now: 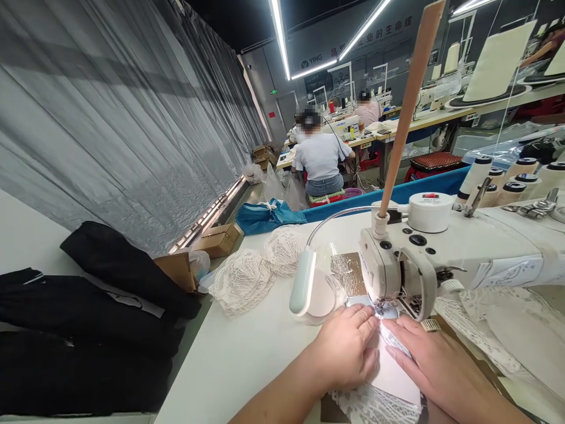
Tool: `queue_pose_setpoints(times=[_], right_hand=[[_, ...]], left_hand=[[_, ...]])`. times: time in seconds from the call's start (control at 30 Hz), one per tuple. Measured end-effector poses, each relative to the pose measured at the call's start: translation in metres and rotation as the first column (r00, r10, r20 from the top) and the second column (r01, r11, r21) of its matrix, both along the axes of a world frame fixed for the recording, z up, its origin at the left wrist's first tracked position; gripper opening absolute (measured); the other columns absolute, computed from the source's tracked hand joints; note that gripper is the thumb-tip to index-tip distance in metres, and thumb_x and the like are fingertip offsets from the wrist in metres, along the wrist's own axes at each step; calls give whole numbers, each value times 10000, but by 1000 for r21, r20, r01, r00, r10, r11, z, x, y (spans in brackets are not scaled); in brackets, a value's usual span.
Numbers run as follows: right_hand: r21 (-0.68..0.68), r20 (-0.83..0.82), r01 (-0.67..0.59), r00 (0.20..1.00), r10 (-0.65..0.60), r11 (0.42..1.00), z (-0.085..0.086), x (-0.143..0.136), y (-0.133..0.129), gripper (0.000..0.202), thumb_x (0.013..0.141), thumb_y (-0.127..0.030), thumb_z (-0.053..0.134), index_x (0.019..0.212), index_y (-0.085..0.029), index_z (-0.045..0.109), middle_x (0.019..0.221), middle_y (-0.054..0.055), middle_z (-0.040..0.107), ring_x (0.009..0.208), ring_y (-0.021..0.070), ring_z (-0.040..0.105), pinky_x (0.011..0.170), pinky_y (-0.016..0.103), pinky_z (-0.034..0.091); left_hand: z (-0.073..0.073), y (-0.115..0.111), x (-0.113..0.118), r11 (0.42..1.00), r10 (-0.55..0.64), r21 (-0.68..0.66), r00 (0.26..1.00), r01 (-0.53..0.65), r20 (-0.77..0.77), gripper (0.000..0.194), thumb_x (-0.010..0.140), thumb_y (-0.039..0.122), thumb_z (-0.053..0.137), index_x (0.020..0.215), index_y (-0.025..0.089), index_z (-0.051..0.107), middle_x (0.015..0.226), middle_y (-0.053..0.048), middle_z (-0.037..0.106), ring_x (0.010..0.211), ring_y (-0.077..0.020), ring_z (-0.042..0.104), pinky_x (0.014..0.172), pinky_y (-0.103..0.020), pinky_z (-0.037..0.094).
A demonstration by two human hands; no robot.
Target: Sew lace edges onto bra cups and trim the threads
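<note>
A white lace bra cup (399, 377) with a smooth pale panel lies under the sewing machine's needle area (379, 309). My left hand (348, 344) is closed on its left side, fingers bent and pressed together close to the presser foot. On the other side, my right hand (426, 353) grips the lace edge between thumb and fingers. The lamp brightly lights the spot where the fingertips meet the cloth. Lace spreads out below my wrists. The needle tip itself is too small to make out.
A lamp (304, 281) on a bendy neck hangs left of the machine head (388, 265). Stacked lace cups (242, 280) sit on the white table (220, 353). More lace (507, 335) lies right. Thread spools (477, 176) stand behind. A person (320, 156) sits ahead.
</note>
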State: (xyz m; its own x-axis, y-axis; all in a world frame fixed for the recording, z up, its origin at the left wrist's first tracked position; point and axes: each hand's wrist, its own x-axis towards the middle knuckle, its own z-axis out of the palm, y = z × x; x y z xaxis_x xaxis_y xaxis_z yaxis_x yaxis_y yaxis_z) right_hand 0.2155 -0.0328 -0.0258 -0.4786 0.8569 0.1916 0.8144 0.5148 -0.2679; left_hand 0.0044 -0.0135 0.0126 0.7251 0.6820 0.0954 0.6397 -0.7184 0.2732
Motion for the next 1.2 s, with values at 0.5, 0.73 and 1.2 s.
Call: queue_pose_setpoints(times=[0.5, 0.73, 1.2], right_hand=[[149, -89, 42, 996, -29, 988, -4, 9, 5, 392, 980, -277, 320, 1119, -212, 681, 962, 81, 766, 801, 227, 733, 649, 329, 590], [85, -151, 95, 985, -81, 992, 0, 11, 2, 331, 943, -285, 373, 1066, -277, 681, 915, 59, 757, 745, 229, 715, 612, 309, 543], [-63, -117, -74, 991, 66, 995, -11, 6, -4, 426, 901, -133, 332, 1205, -239, 612, 970, 85, 681, 672, 175, 621, 576, 267, 506]], left_hand=[[19, 8, -6, 983, -172, 54, 981, 177, -86, 409, 860, 241, 523, 1250, 117, 527, 1295, -158, 571, 1239, -309, 470, 1057, -457, 347], [12, 1, -3, 985, -170, 16, 983, 172, -68, 346, 913, 411, 524, 1132, 144, 552, 1035, -115, 602, 986, -251, 534, 989, -436, 389], [2, 6, -11, 980, -196, 44, 980, 195, 15, 383, 926, 400, 497, 1186, 124, 548, 1084, -127, 600, 1094, -262, 525, 1061, -450, 357]])
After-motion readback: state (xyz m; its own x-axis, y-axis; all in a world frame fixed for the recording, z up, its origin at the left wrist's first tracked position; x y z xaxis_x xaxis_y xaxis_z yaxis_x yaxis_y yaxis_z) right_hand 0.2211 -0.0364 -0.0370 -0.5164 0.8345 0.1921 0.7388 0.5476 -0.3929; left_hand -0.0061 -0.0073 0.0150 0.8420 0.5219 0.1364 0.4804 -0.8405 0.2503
